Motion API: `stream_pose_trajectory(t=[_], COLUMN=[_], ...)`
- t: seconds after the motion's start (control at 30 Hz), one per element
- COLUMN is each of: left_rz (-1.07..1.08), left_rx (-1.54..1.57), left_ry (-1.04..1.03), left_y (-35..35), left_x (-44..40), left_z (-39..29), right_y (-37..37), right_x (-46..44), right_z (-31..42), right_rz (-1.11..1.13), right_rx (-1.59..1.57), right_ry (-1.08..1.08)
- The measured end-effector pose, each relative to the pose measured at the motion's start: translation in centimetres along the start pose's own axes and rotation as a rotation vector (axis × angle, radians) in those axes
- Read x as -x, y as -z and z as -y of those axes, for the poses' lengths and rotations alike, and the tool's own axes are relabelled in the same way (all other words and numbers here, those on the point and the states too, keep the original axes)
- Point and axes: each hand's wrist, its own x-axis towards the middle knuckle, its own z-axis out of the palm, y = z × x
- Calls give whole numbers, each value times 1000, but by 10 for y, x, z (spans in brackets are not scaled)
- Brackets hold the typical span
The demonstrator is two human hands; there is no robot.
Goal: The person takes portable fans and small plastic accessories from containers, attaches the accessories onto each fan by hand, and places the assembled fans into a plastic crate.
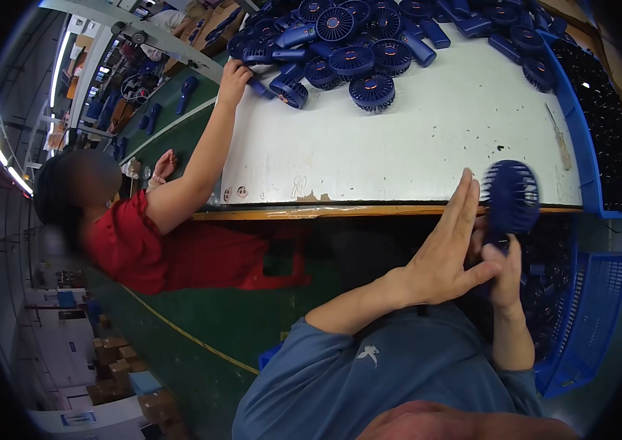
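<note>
A dark blue handheld fan (512,196) is held head up over the table's front edge, at the right. My right hand (505,275) is closed around its handle, which the fingers largely hide. Flat, with its fingers stretched out together, my left hand (443,253) is just left of the fan. Its thumb reaches across my right hand; whether it touches the fan I cannot tell. The fan and my right hand are slightly blurred.
Many blue fans (351,62) lie heaped at the back of the white tabletop (399,158). A blue bin (571,132) of small black parts stands at the right, a blue crate (597,315) below. At the left, a co-worker in red (131,246) reaches to the heap.
</note>
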Motion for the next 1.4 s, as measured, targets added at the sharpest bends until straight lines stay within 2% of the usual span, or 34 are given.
stream_pose_trajectory(t=[0.07, 0.1, 0.17, 0.2, 0.23, 0.3, 0.33, 0.43, 0.57, 0.63, 0.7, 0.8, 0.83, 0.87, 0.9, 0.93, 0.97, 1.03, 1.17, 1.27, 1.3, 1.4], left_rz=[24, -7, -27, 31, 27, 52, 63, 99, 163, 272, 420, 268, 205, 2, -252, -471, -634, -829, -1011, -1037, -996, -987], left_rx=[383, 688, 1052, 1105, 1108, 1168, 1151, 1121, 1135, 1069, 782, 578, 506, 324, 307, 197, 137, 14, -42, -143, -152, -113], left_ry=[248, 325, 436, 534, 536, 604, 595, 594, 651, 601, 543, 452, 558, 480, 578, 458, 374, 371, 551, 588, 588, 573], left_y=[-13, -23, -44, -46, -48, -51, -54, -51, -55, -55, -34, 7, 35, 54, 78, 104, 131, 188, 269, 332, 350, 351], left_x=[11, 14, 20, 22, 24, 25, 28, 30, 35, 37, 29, 26, 23, 23, 16, 8, 2, -6, -31, -41, -42, -54], left_z=[3, 1, 2, 6, 6, 3, 10, 12, 15, 14, 10, 22, 24, 40, 41, 60, 83, 130, 209, 279, 300, 300], right_y=[0, 8, 13, 15, 23, 28, 33, 56, 62, 64, 72, 99, 113, 124, 144, 165, 178, 201, 244, 253, 259, 274], right_x=[-5, -6, -5, -4, -4, -3, 0, 5, 19, 29, 42, 61, 66, 72, 82, 93, 105, 123, 164, 184, 192, 206], right_z=[-9, -10, -12, -13, -16, -11, -7, -17, -20, -23, -24, -23, -26, -32, -47, -63, -72, -97, -164, -191, -201, -222], right_rz=[-166, -189, -201, -200, -94, 54, 112, 184, 107, 73, -4, -238, -328, -451, -543, -631, -712, -799, -825, -838, -863, -827], right_rx=[-21, 82, 71, 63, 45, -222, -418, -398, -345, -309, -232, -68, 8, 56, 69, 81, 128, 247, 466, 529, 522, 547], right_ry=[281, 364, 385, 396, 374, 250, 115, 65, 32, 49, 85, 149, 172, 220, 181, 141, -17, -160, -395, -552, -556, -526])
